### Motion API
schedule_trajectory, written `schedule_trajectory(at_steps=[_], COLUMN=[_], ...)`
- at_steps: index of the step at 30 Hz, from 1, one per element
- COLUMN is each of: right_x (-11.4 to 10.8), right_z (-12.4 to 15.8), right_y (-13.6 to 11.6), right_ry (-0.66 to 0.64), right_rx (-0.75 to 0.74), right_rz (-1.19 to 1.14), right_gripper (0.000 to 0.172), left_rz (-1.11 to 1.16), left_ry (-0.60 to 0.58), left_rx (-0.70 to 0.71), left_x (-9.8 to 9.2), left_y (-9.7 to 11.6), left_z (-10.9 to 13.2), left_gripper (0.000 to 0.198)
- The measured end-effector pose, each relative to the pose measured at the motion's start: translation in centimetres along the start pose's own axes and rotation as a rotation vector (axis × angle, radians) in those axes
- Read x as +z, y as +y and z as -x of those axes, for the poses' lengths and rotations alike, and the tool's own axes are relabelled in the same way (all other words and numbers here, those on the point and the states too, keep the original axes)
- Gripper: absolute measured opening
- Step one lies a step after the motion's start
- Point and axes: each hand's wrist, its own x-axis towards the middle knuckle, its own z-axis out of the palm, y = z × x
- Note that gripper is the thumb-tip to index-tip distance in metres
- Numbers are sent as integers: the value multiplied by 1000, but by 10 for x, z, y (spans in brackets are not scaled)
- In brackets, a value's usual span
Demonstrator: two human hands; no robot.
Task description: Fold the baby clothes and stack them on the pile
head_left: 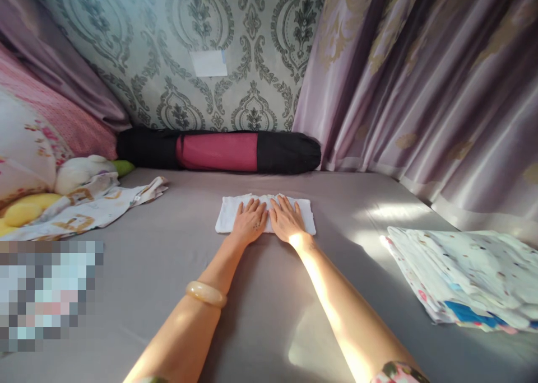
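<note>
a folded white cloth lies on the grey sheet, mid-bed toward the far side, with its long axis running left to right. both hands lie on top of it, side by side and just about touching. the left hand is left of its middle and the right hand right of it, so neither is nearer. neither hand clasps anything: fingers stretched flat, pointing far, palms down on the cloth. the cloth's two short ends show bare on either side. a stack of printed cloths sits well apart at the near right. a black and pink roll lies beyond.

Damask wallpaper, mauve curtains (sunlit), grey sheet
</note>
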Motion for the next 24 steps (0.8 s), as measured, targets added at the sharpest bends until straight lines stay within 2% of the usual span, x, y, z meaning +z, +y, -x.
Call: schedule_trajectory(at_steps=[3,10,15,18,21,24], right_x=[6,12,2,-10,-16,-6], right_z=[2,4,-1,-9,-18,-23], right_y=[-1,0,-4,-14,-30,-45], right_ry=[17,33,-53,-125,-85,-38], right_rx=[-16,-11,33,57,22,2], right_rz=[10,40,36,25,24,9], right_gripper=[52,51,52,51,50,51], left_rz=[21,66,195,190,142,159], left_ry=[-51,-24,18,114,168,158], left_rx=[-1,8,5,-132,-336,-482], left_x=[3,8,-5,-20,-29,-30], left_y=[3,-1,-11,-26,-45,-64], left_z=[1,0,-4,-3,2,6], left_gripper=[53,52,47,43,41,43])
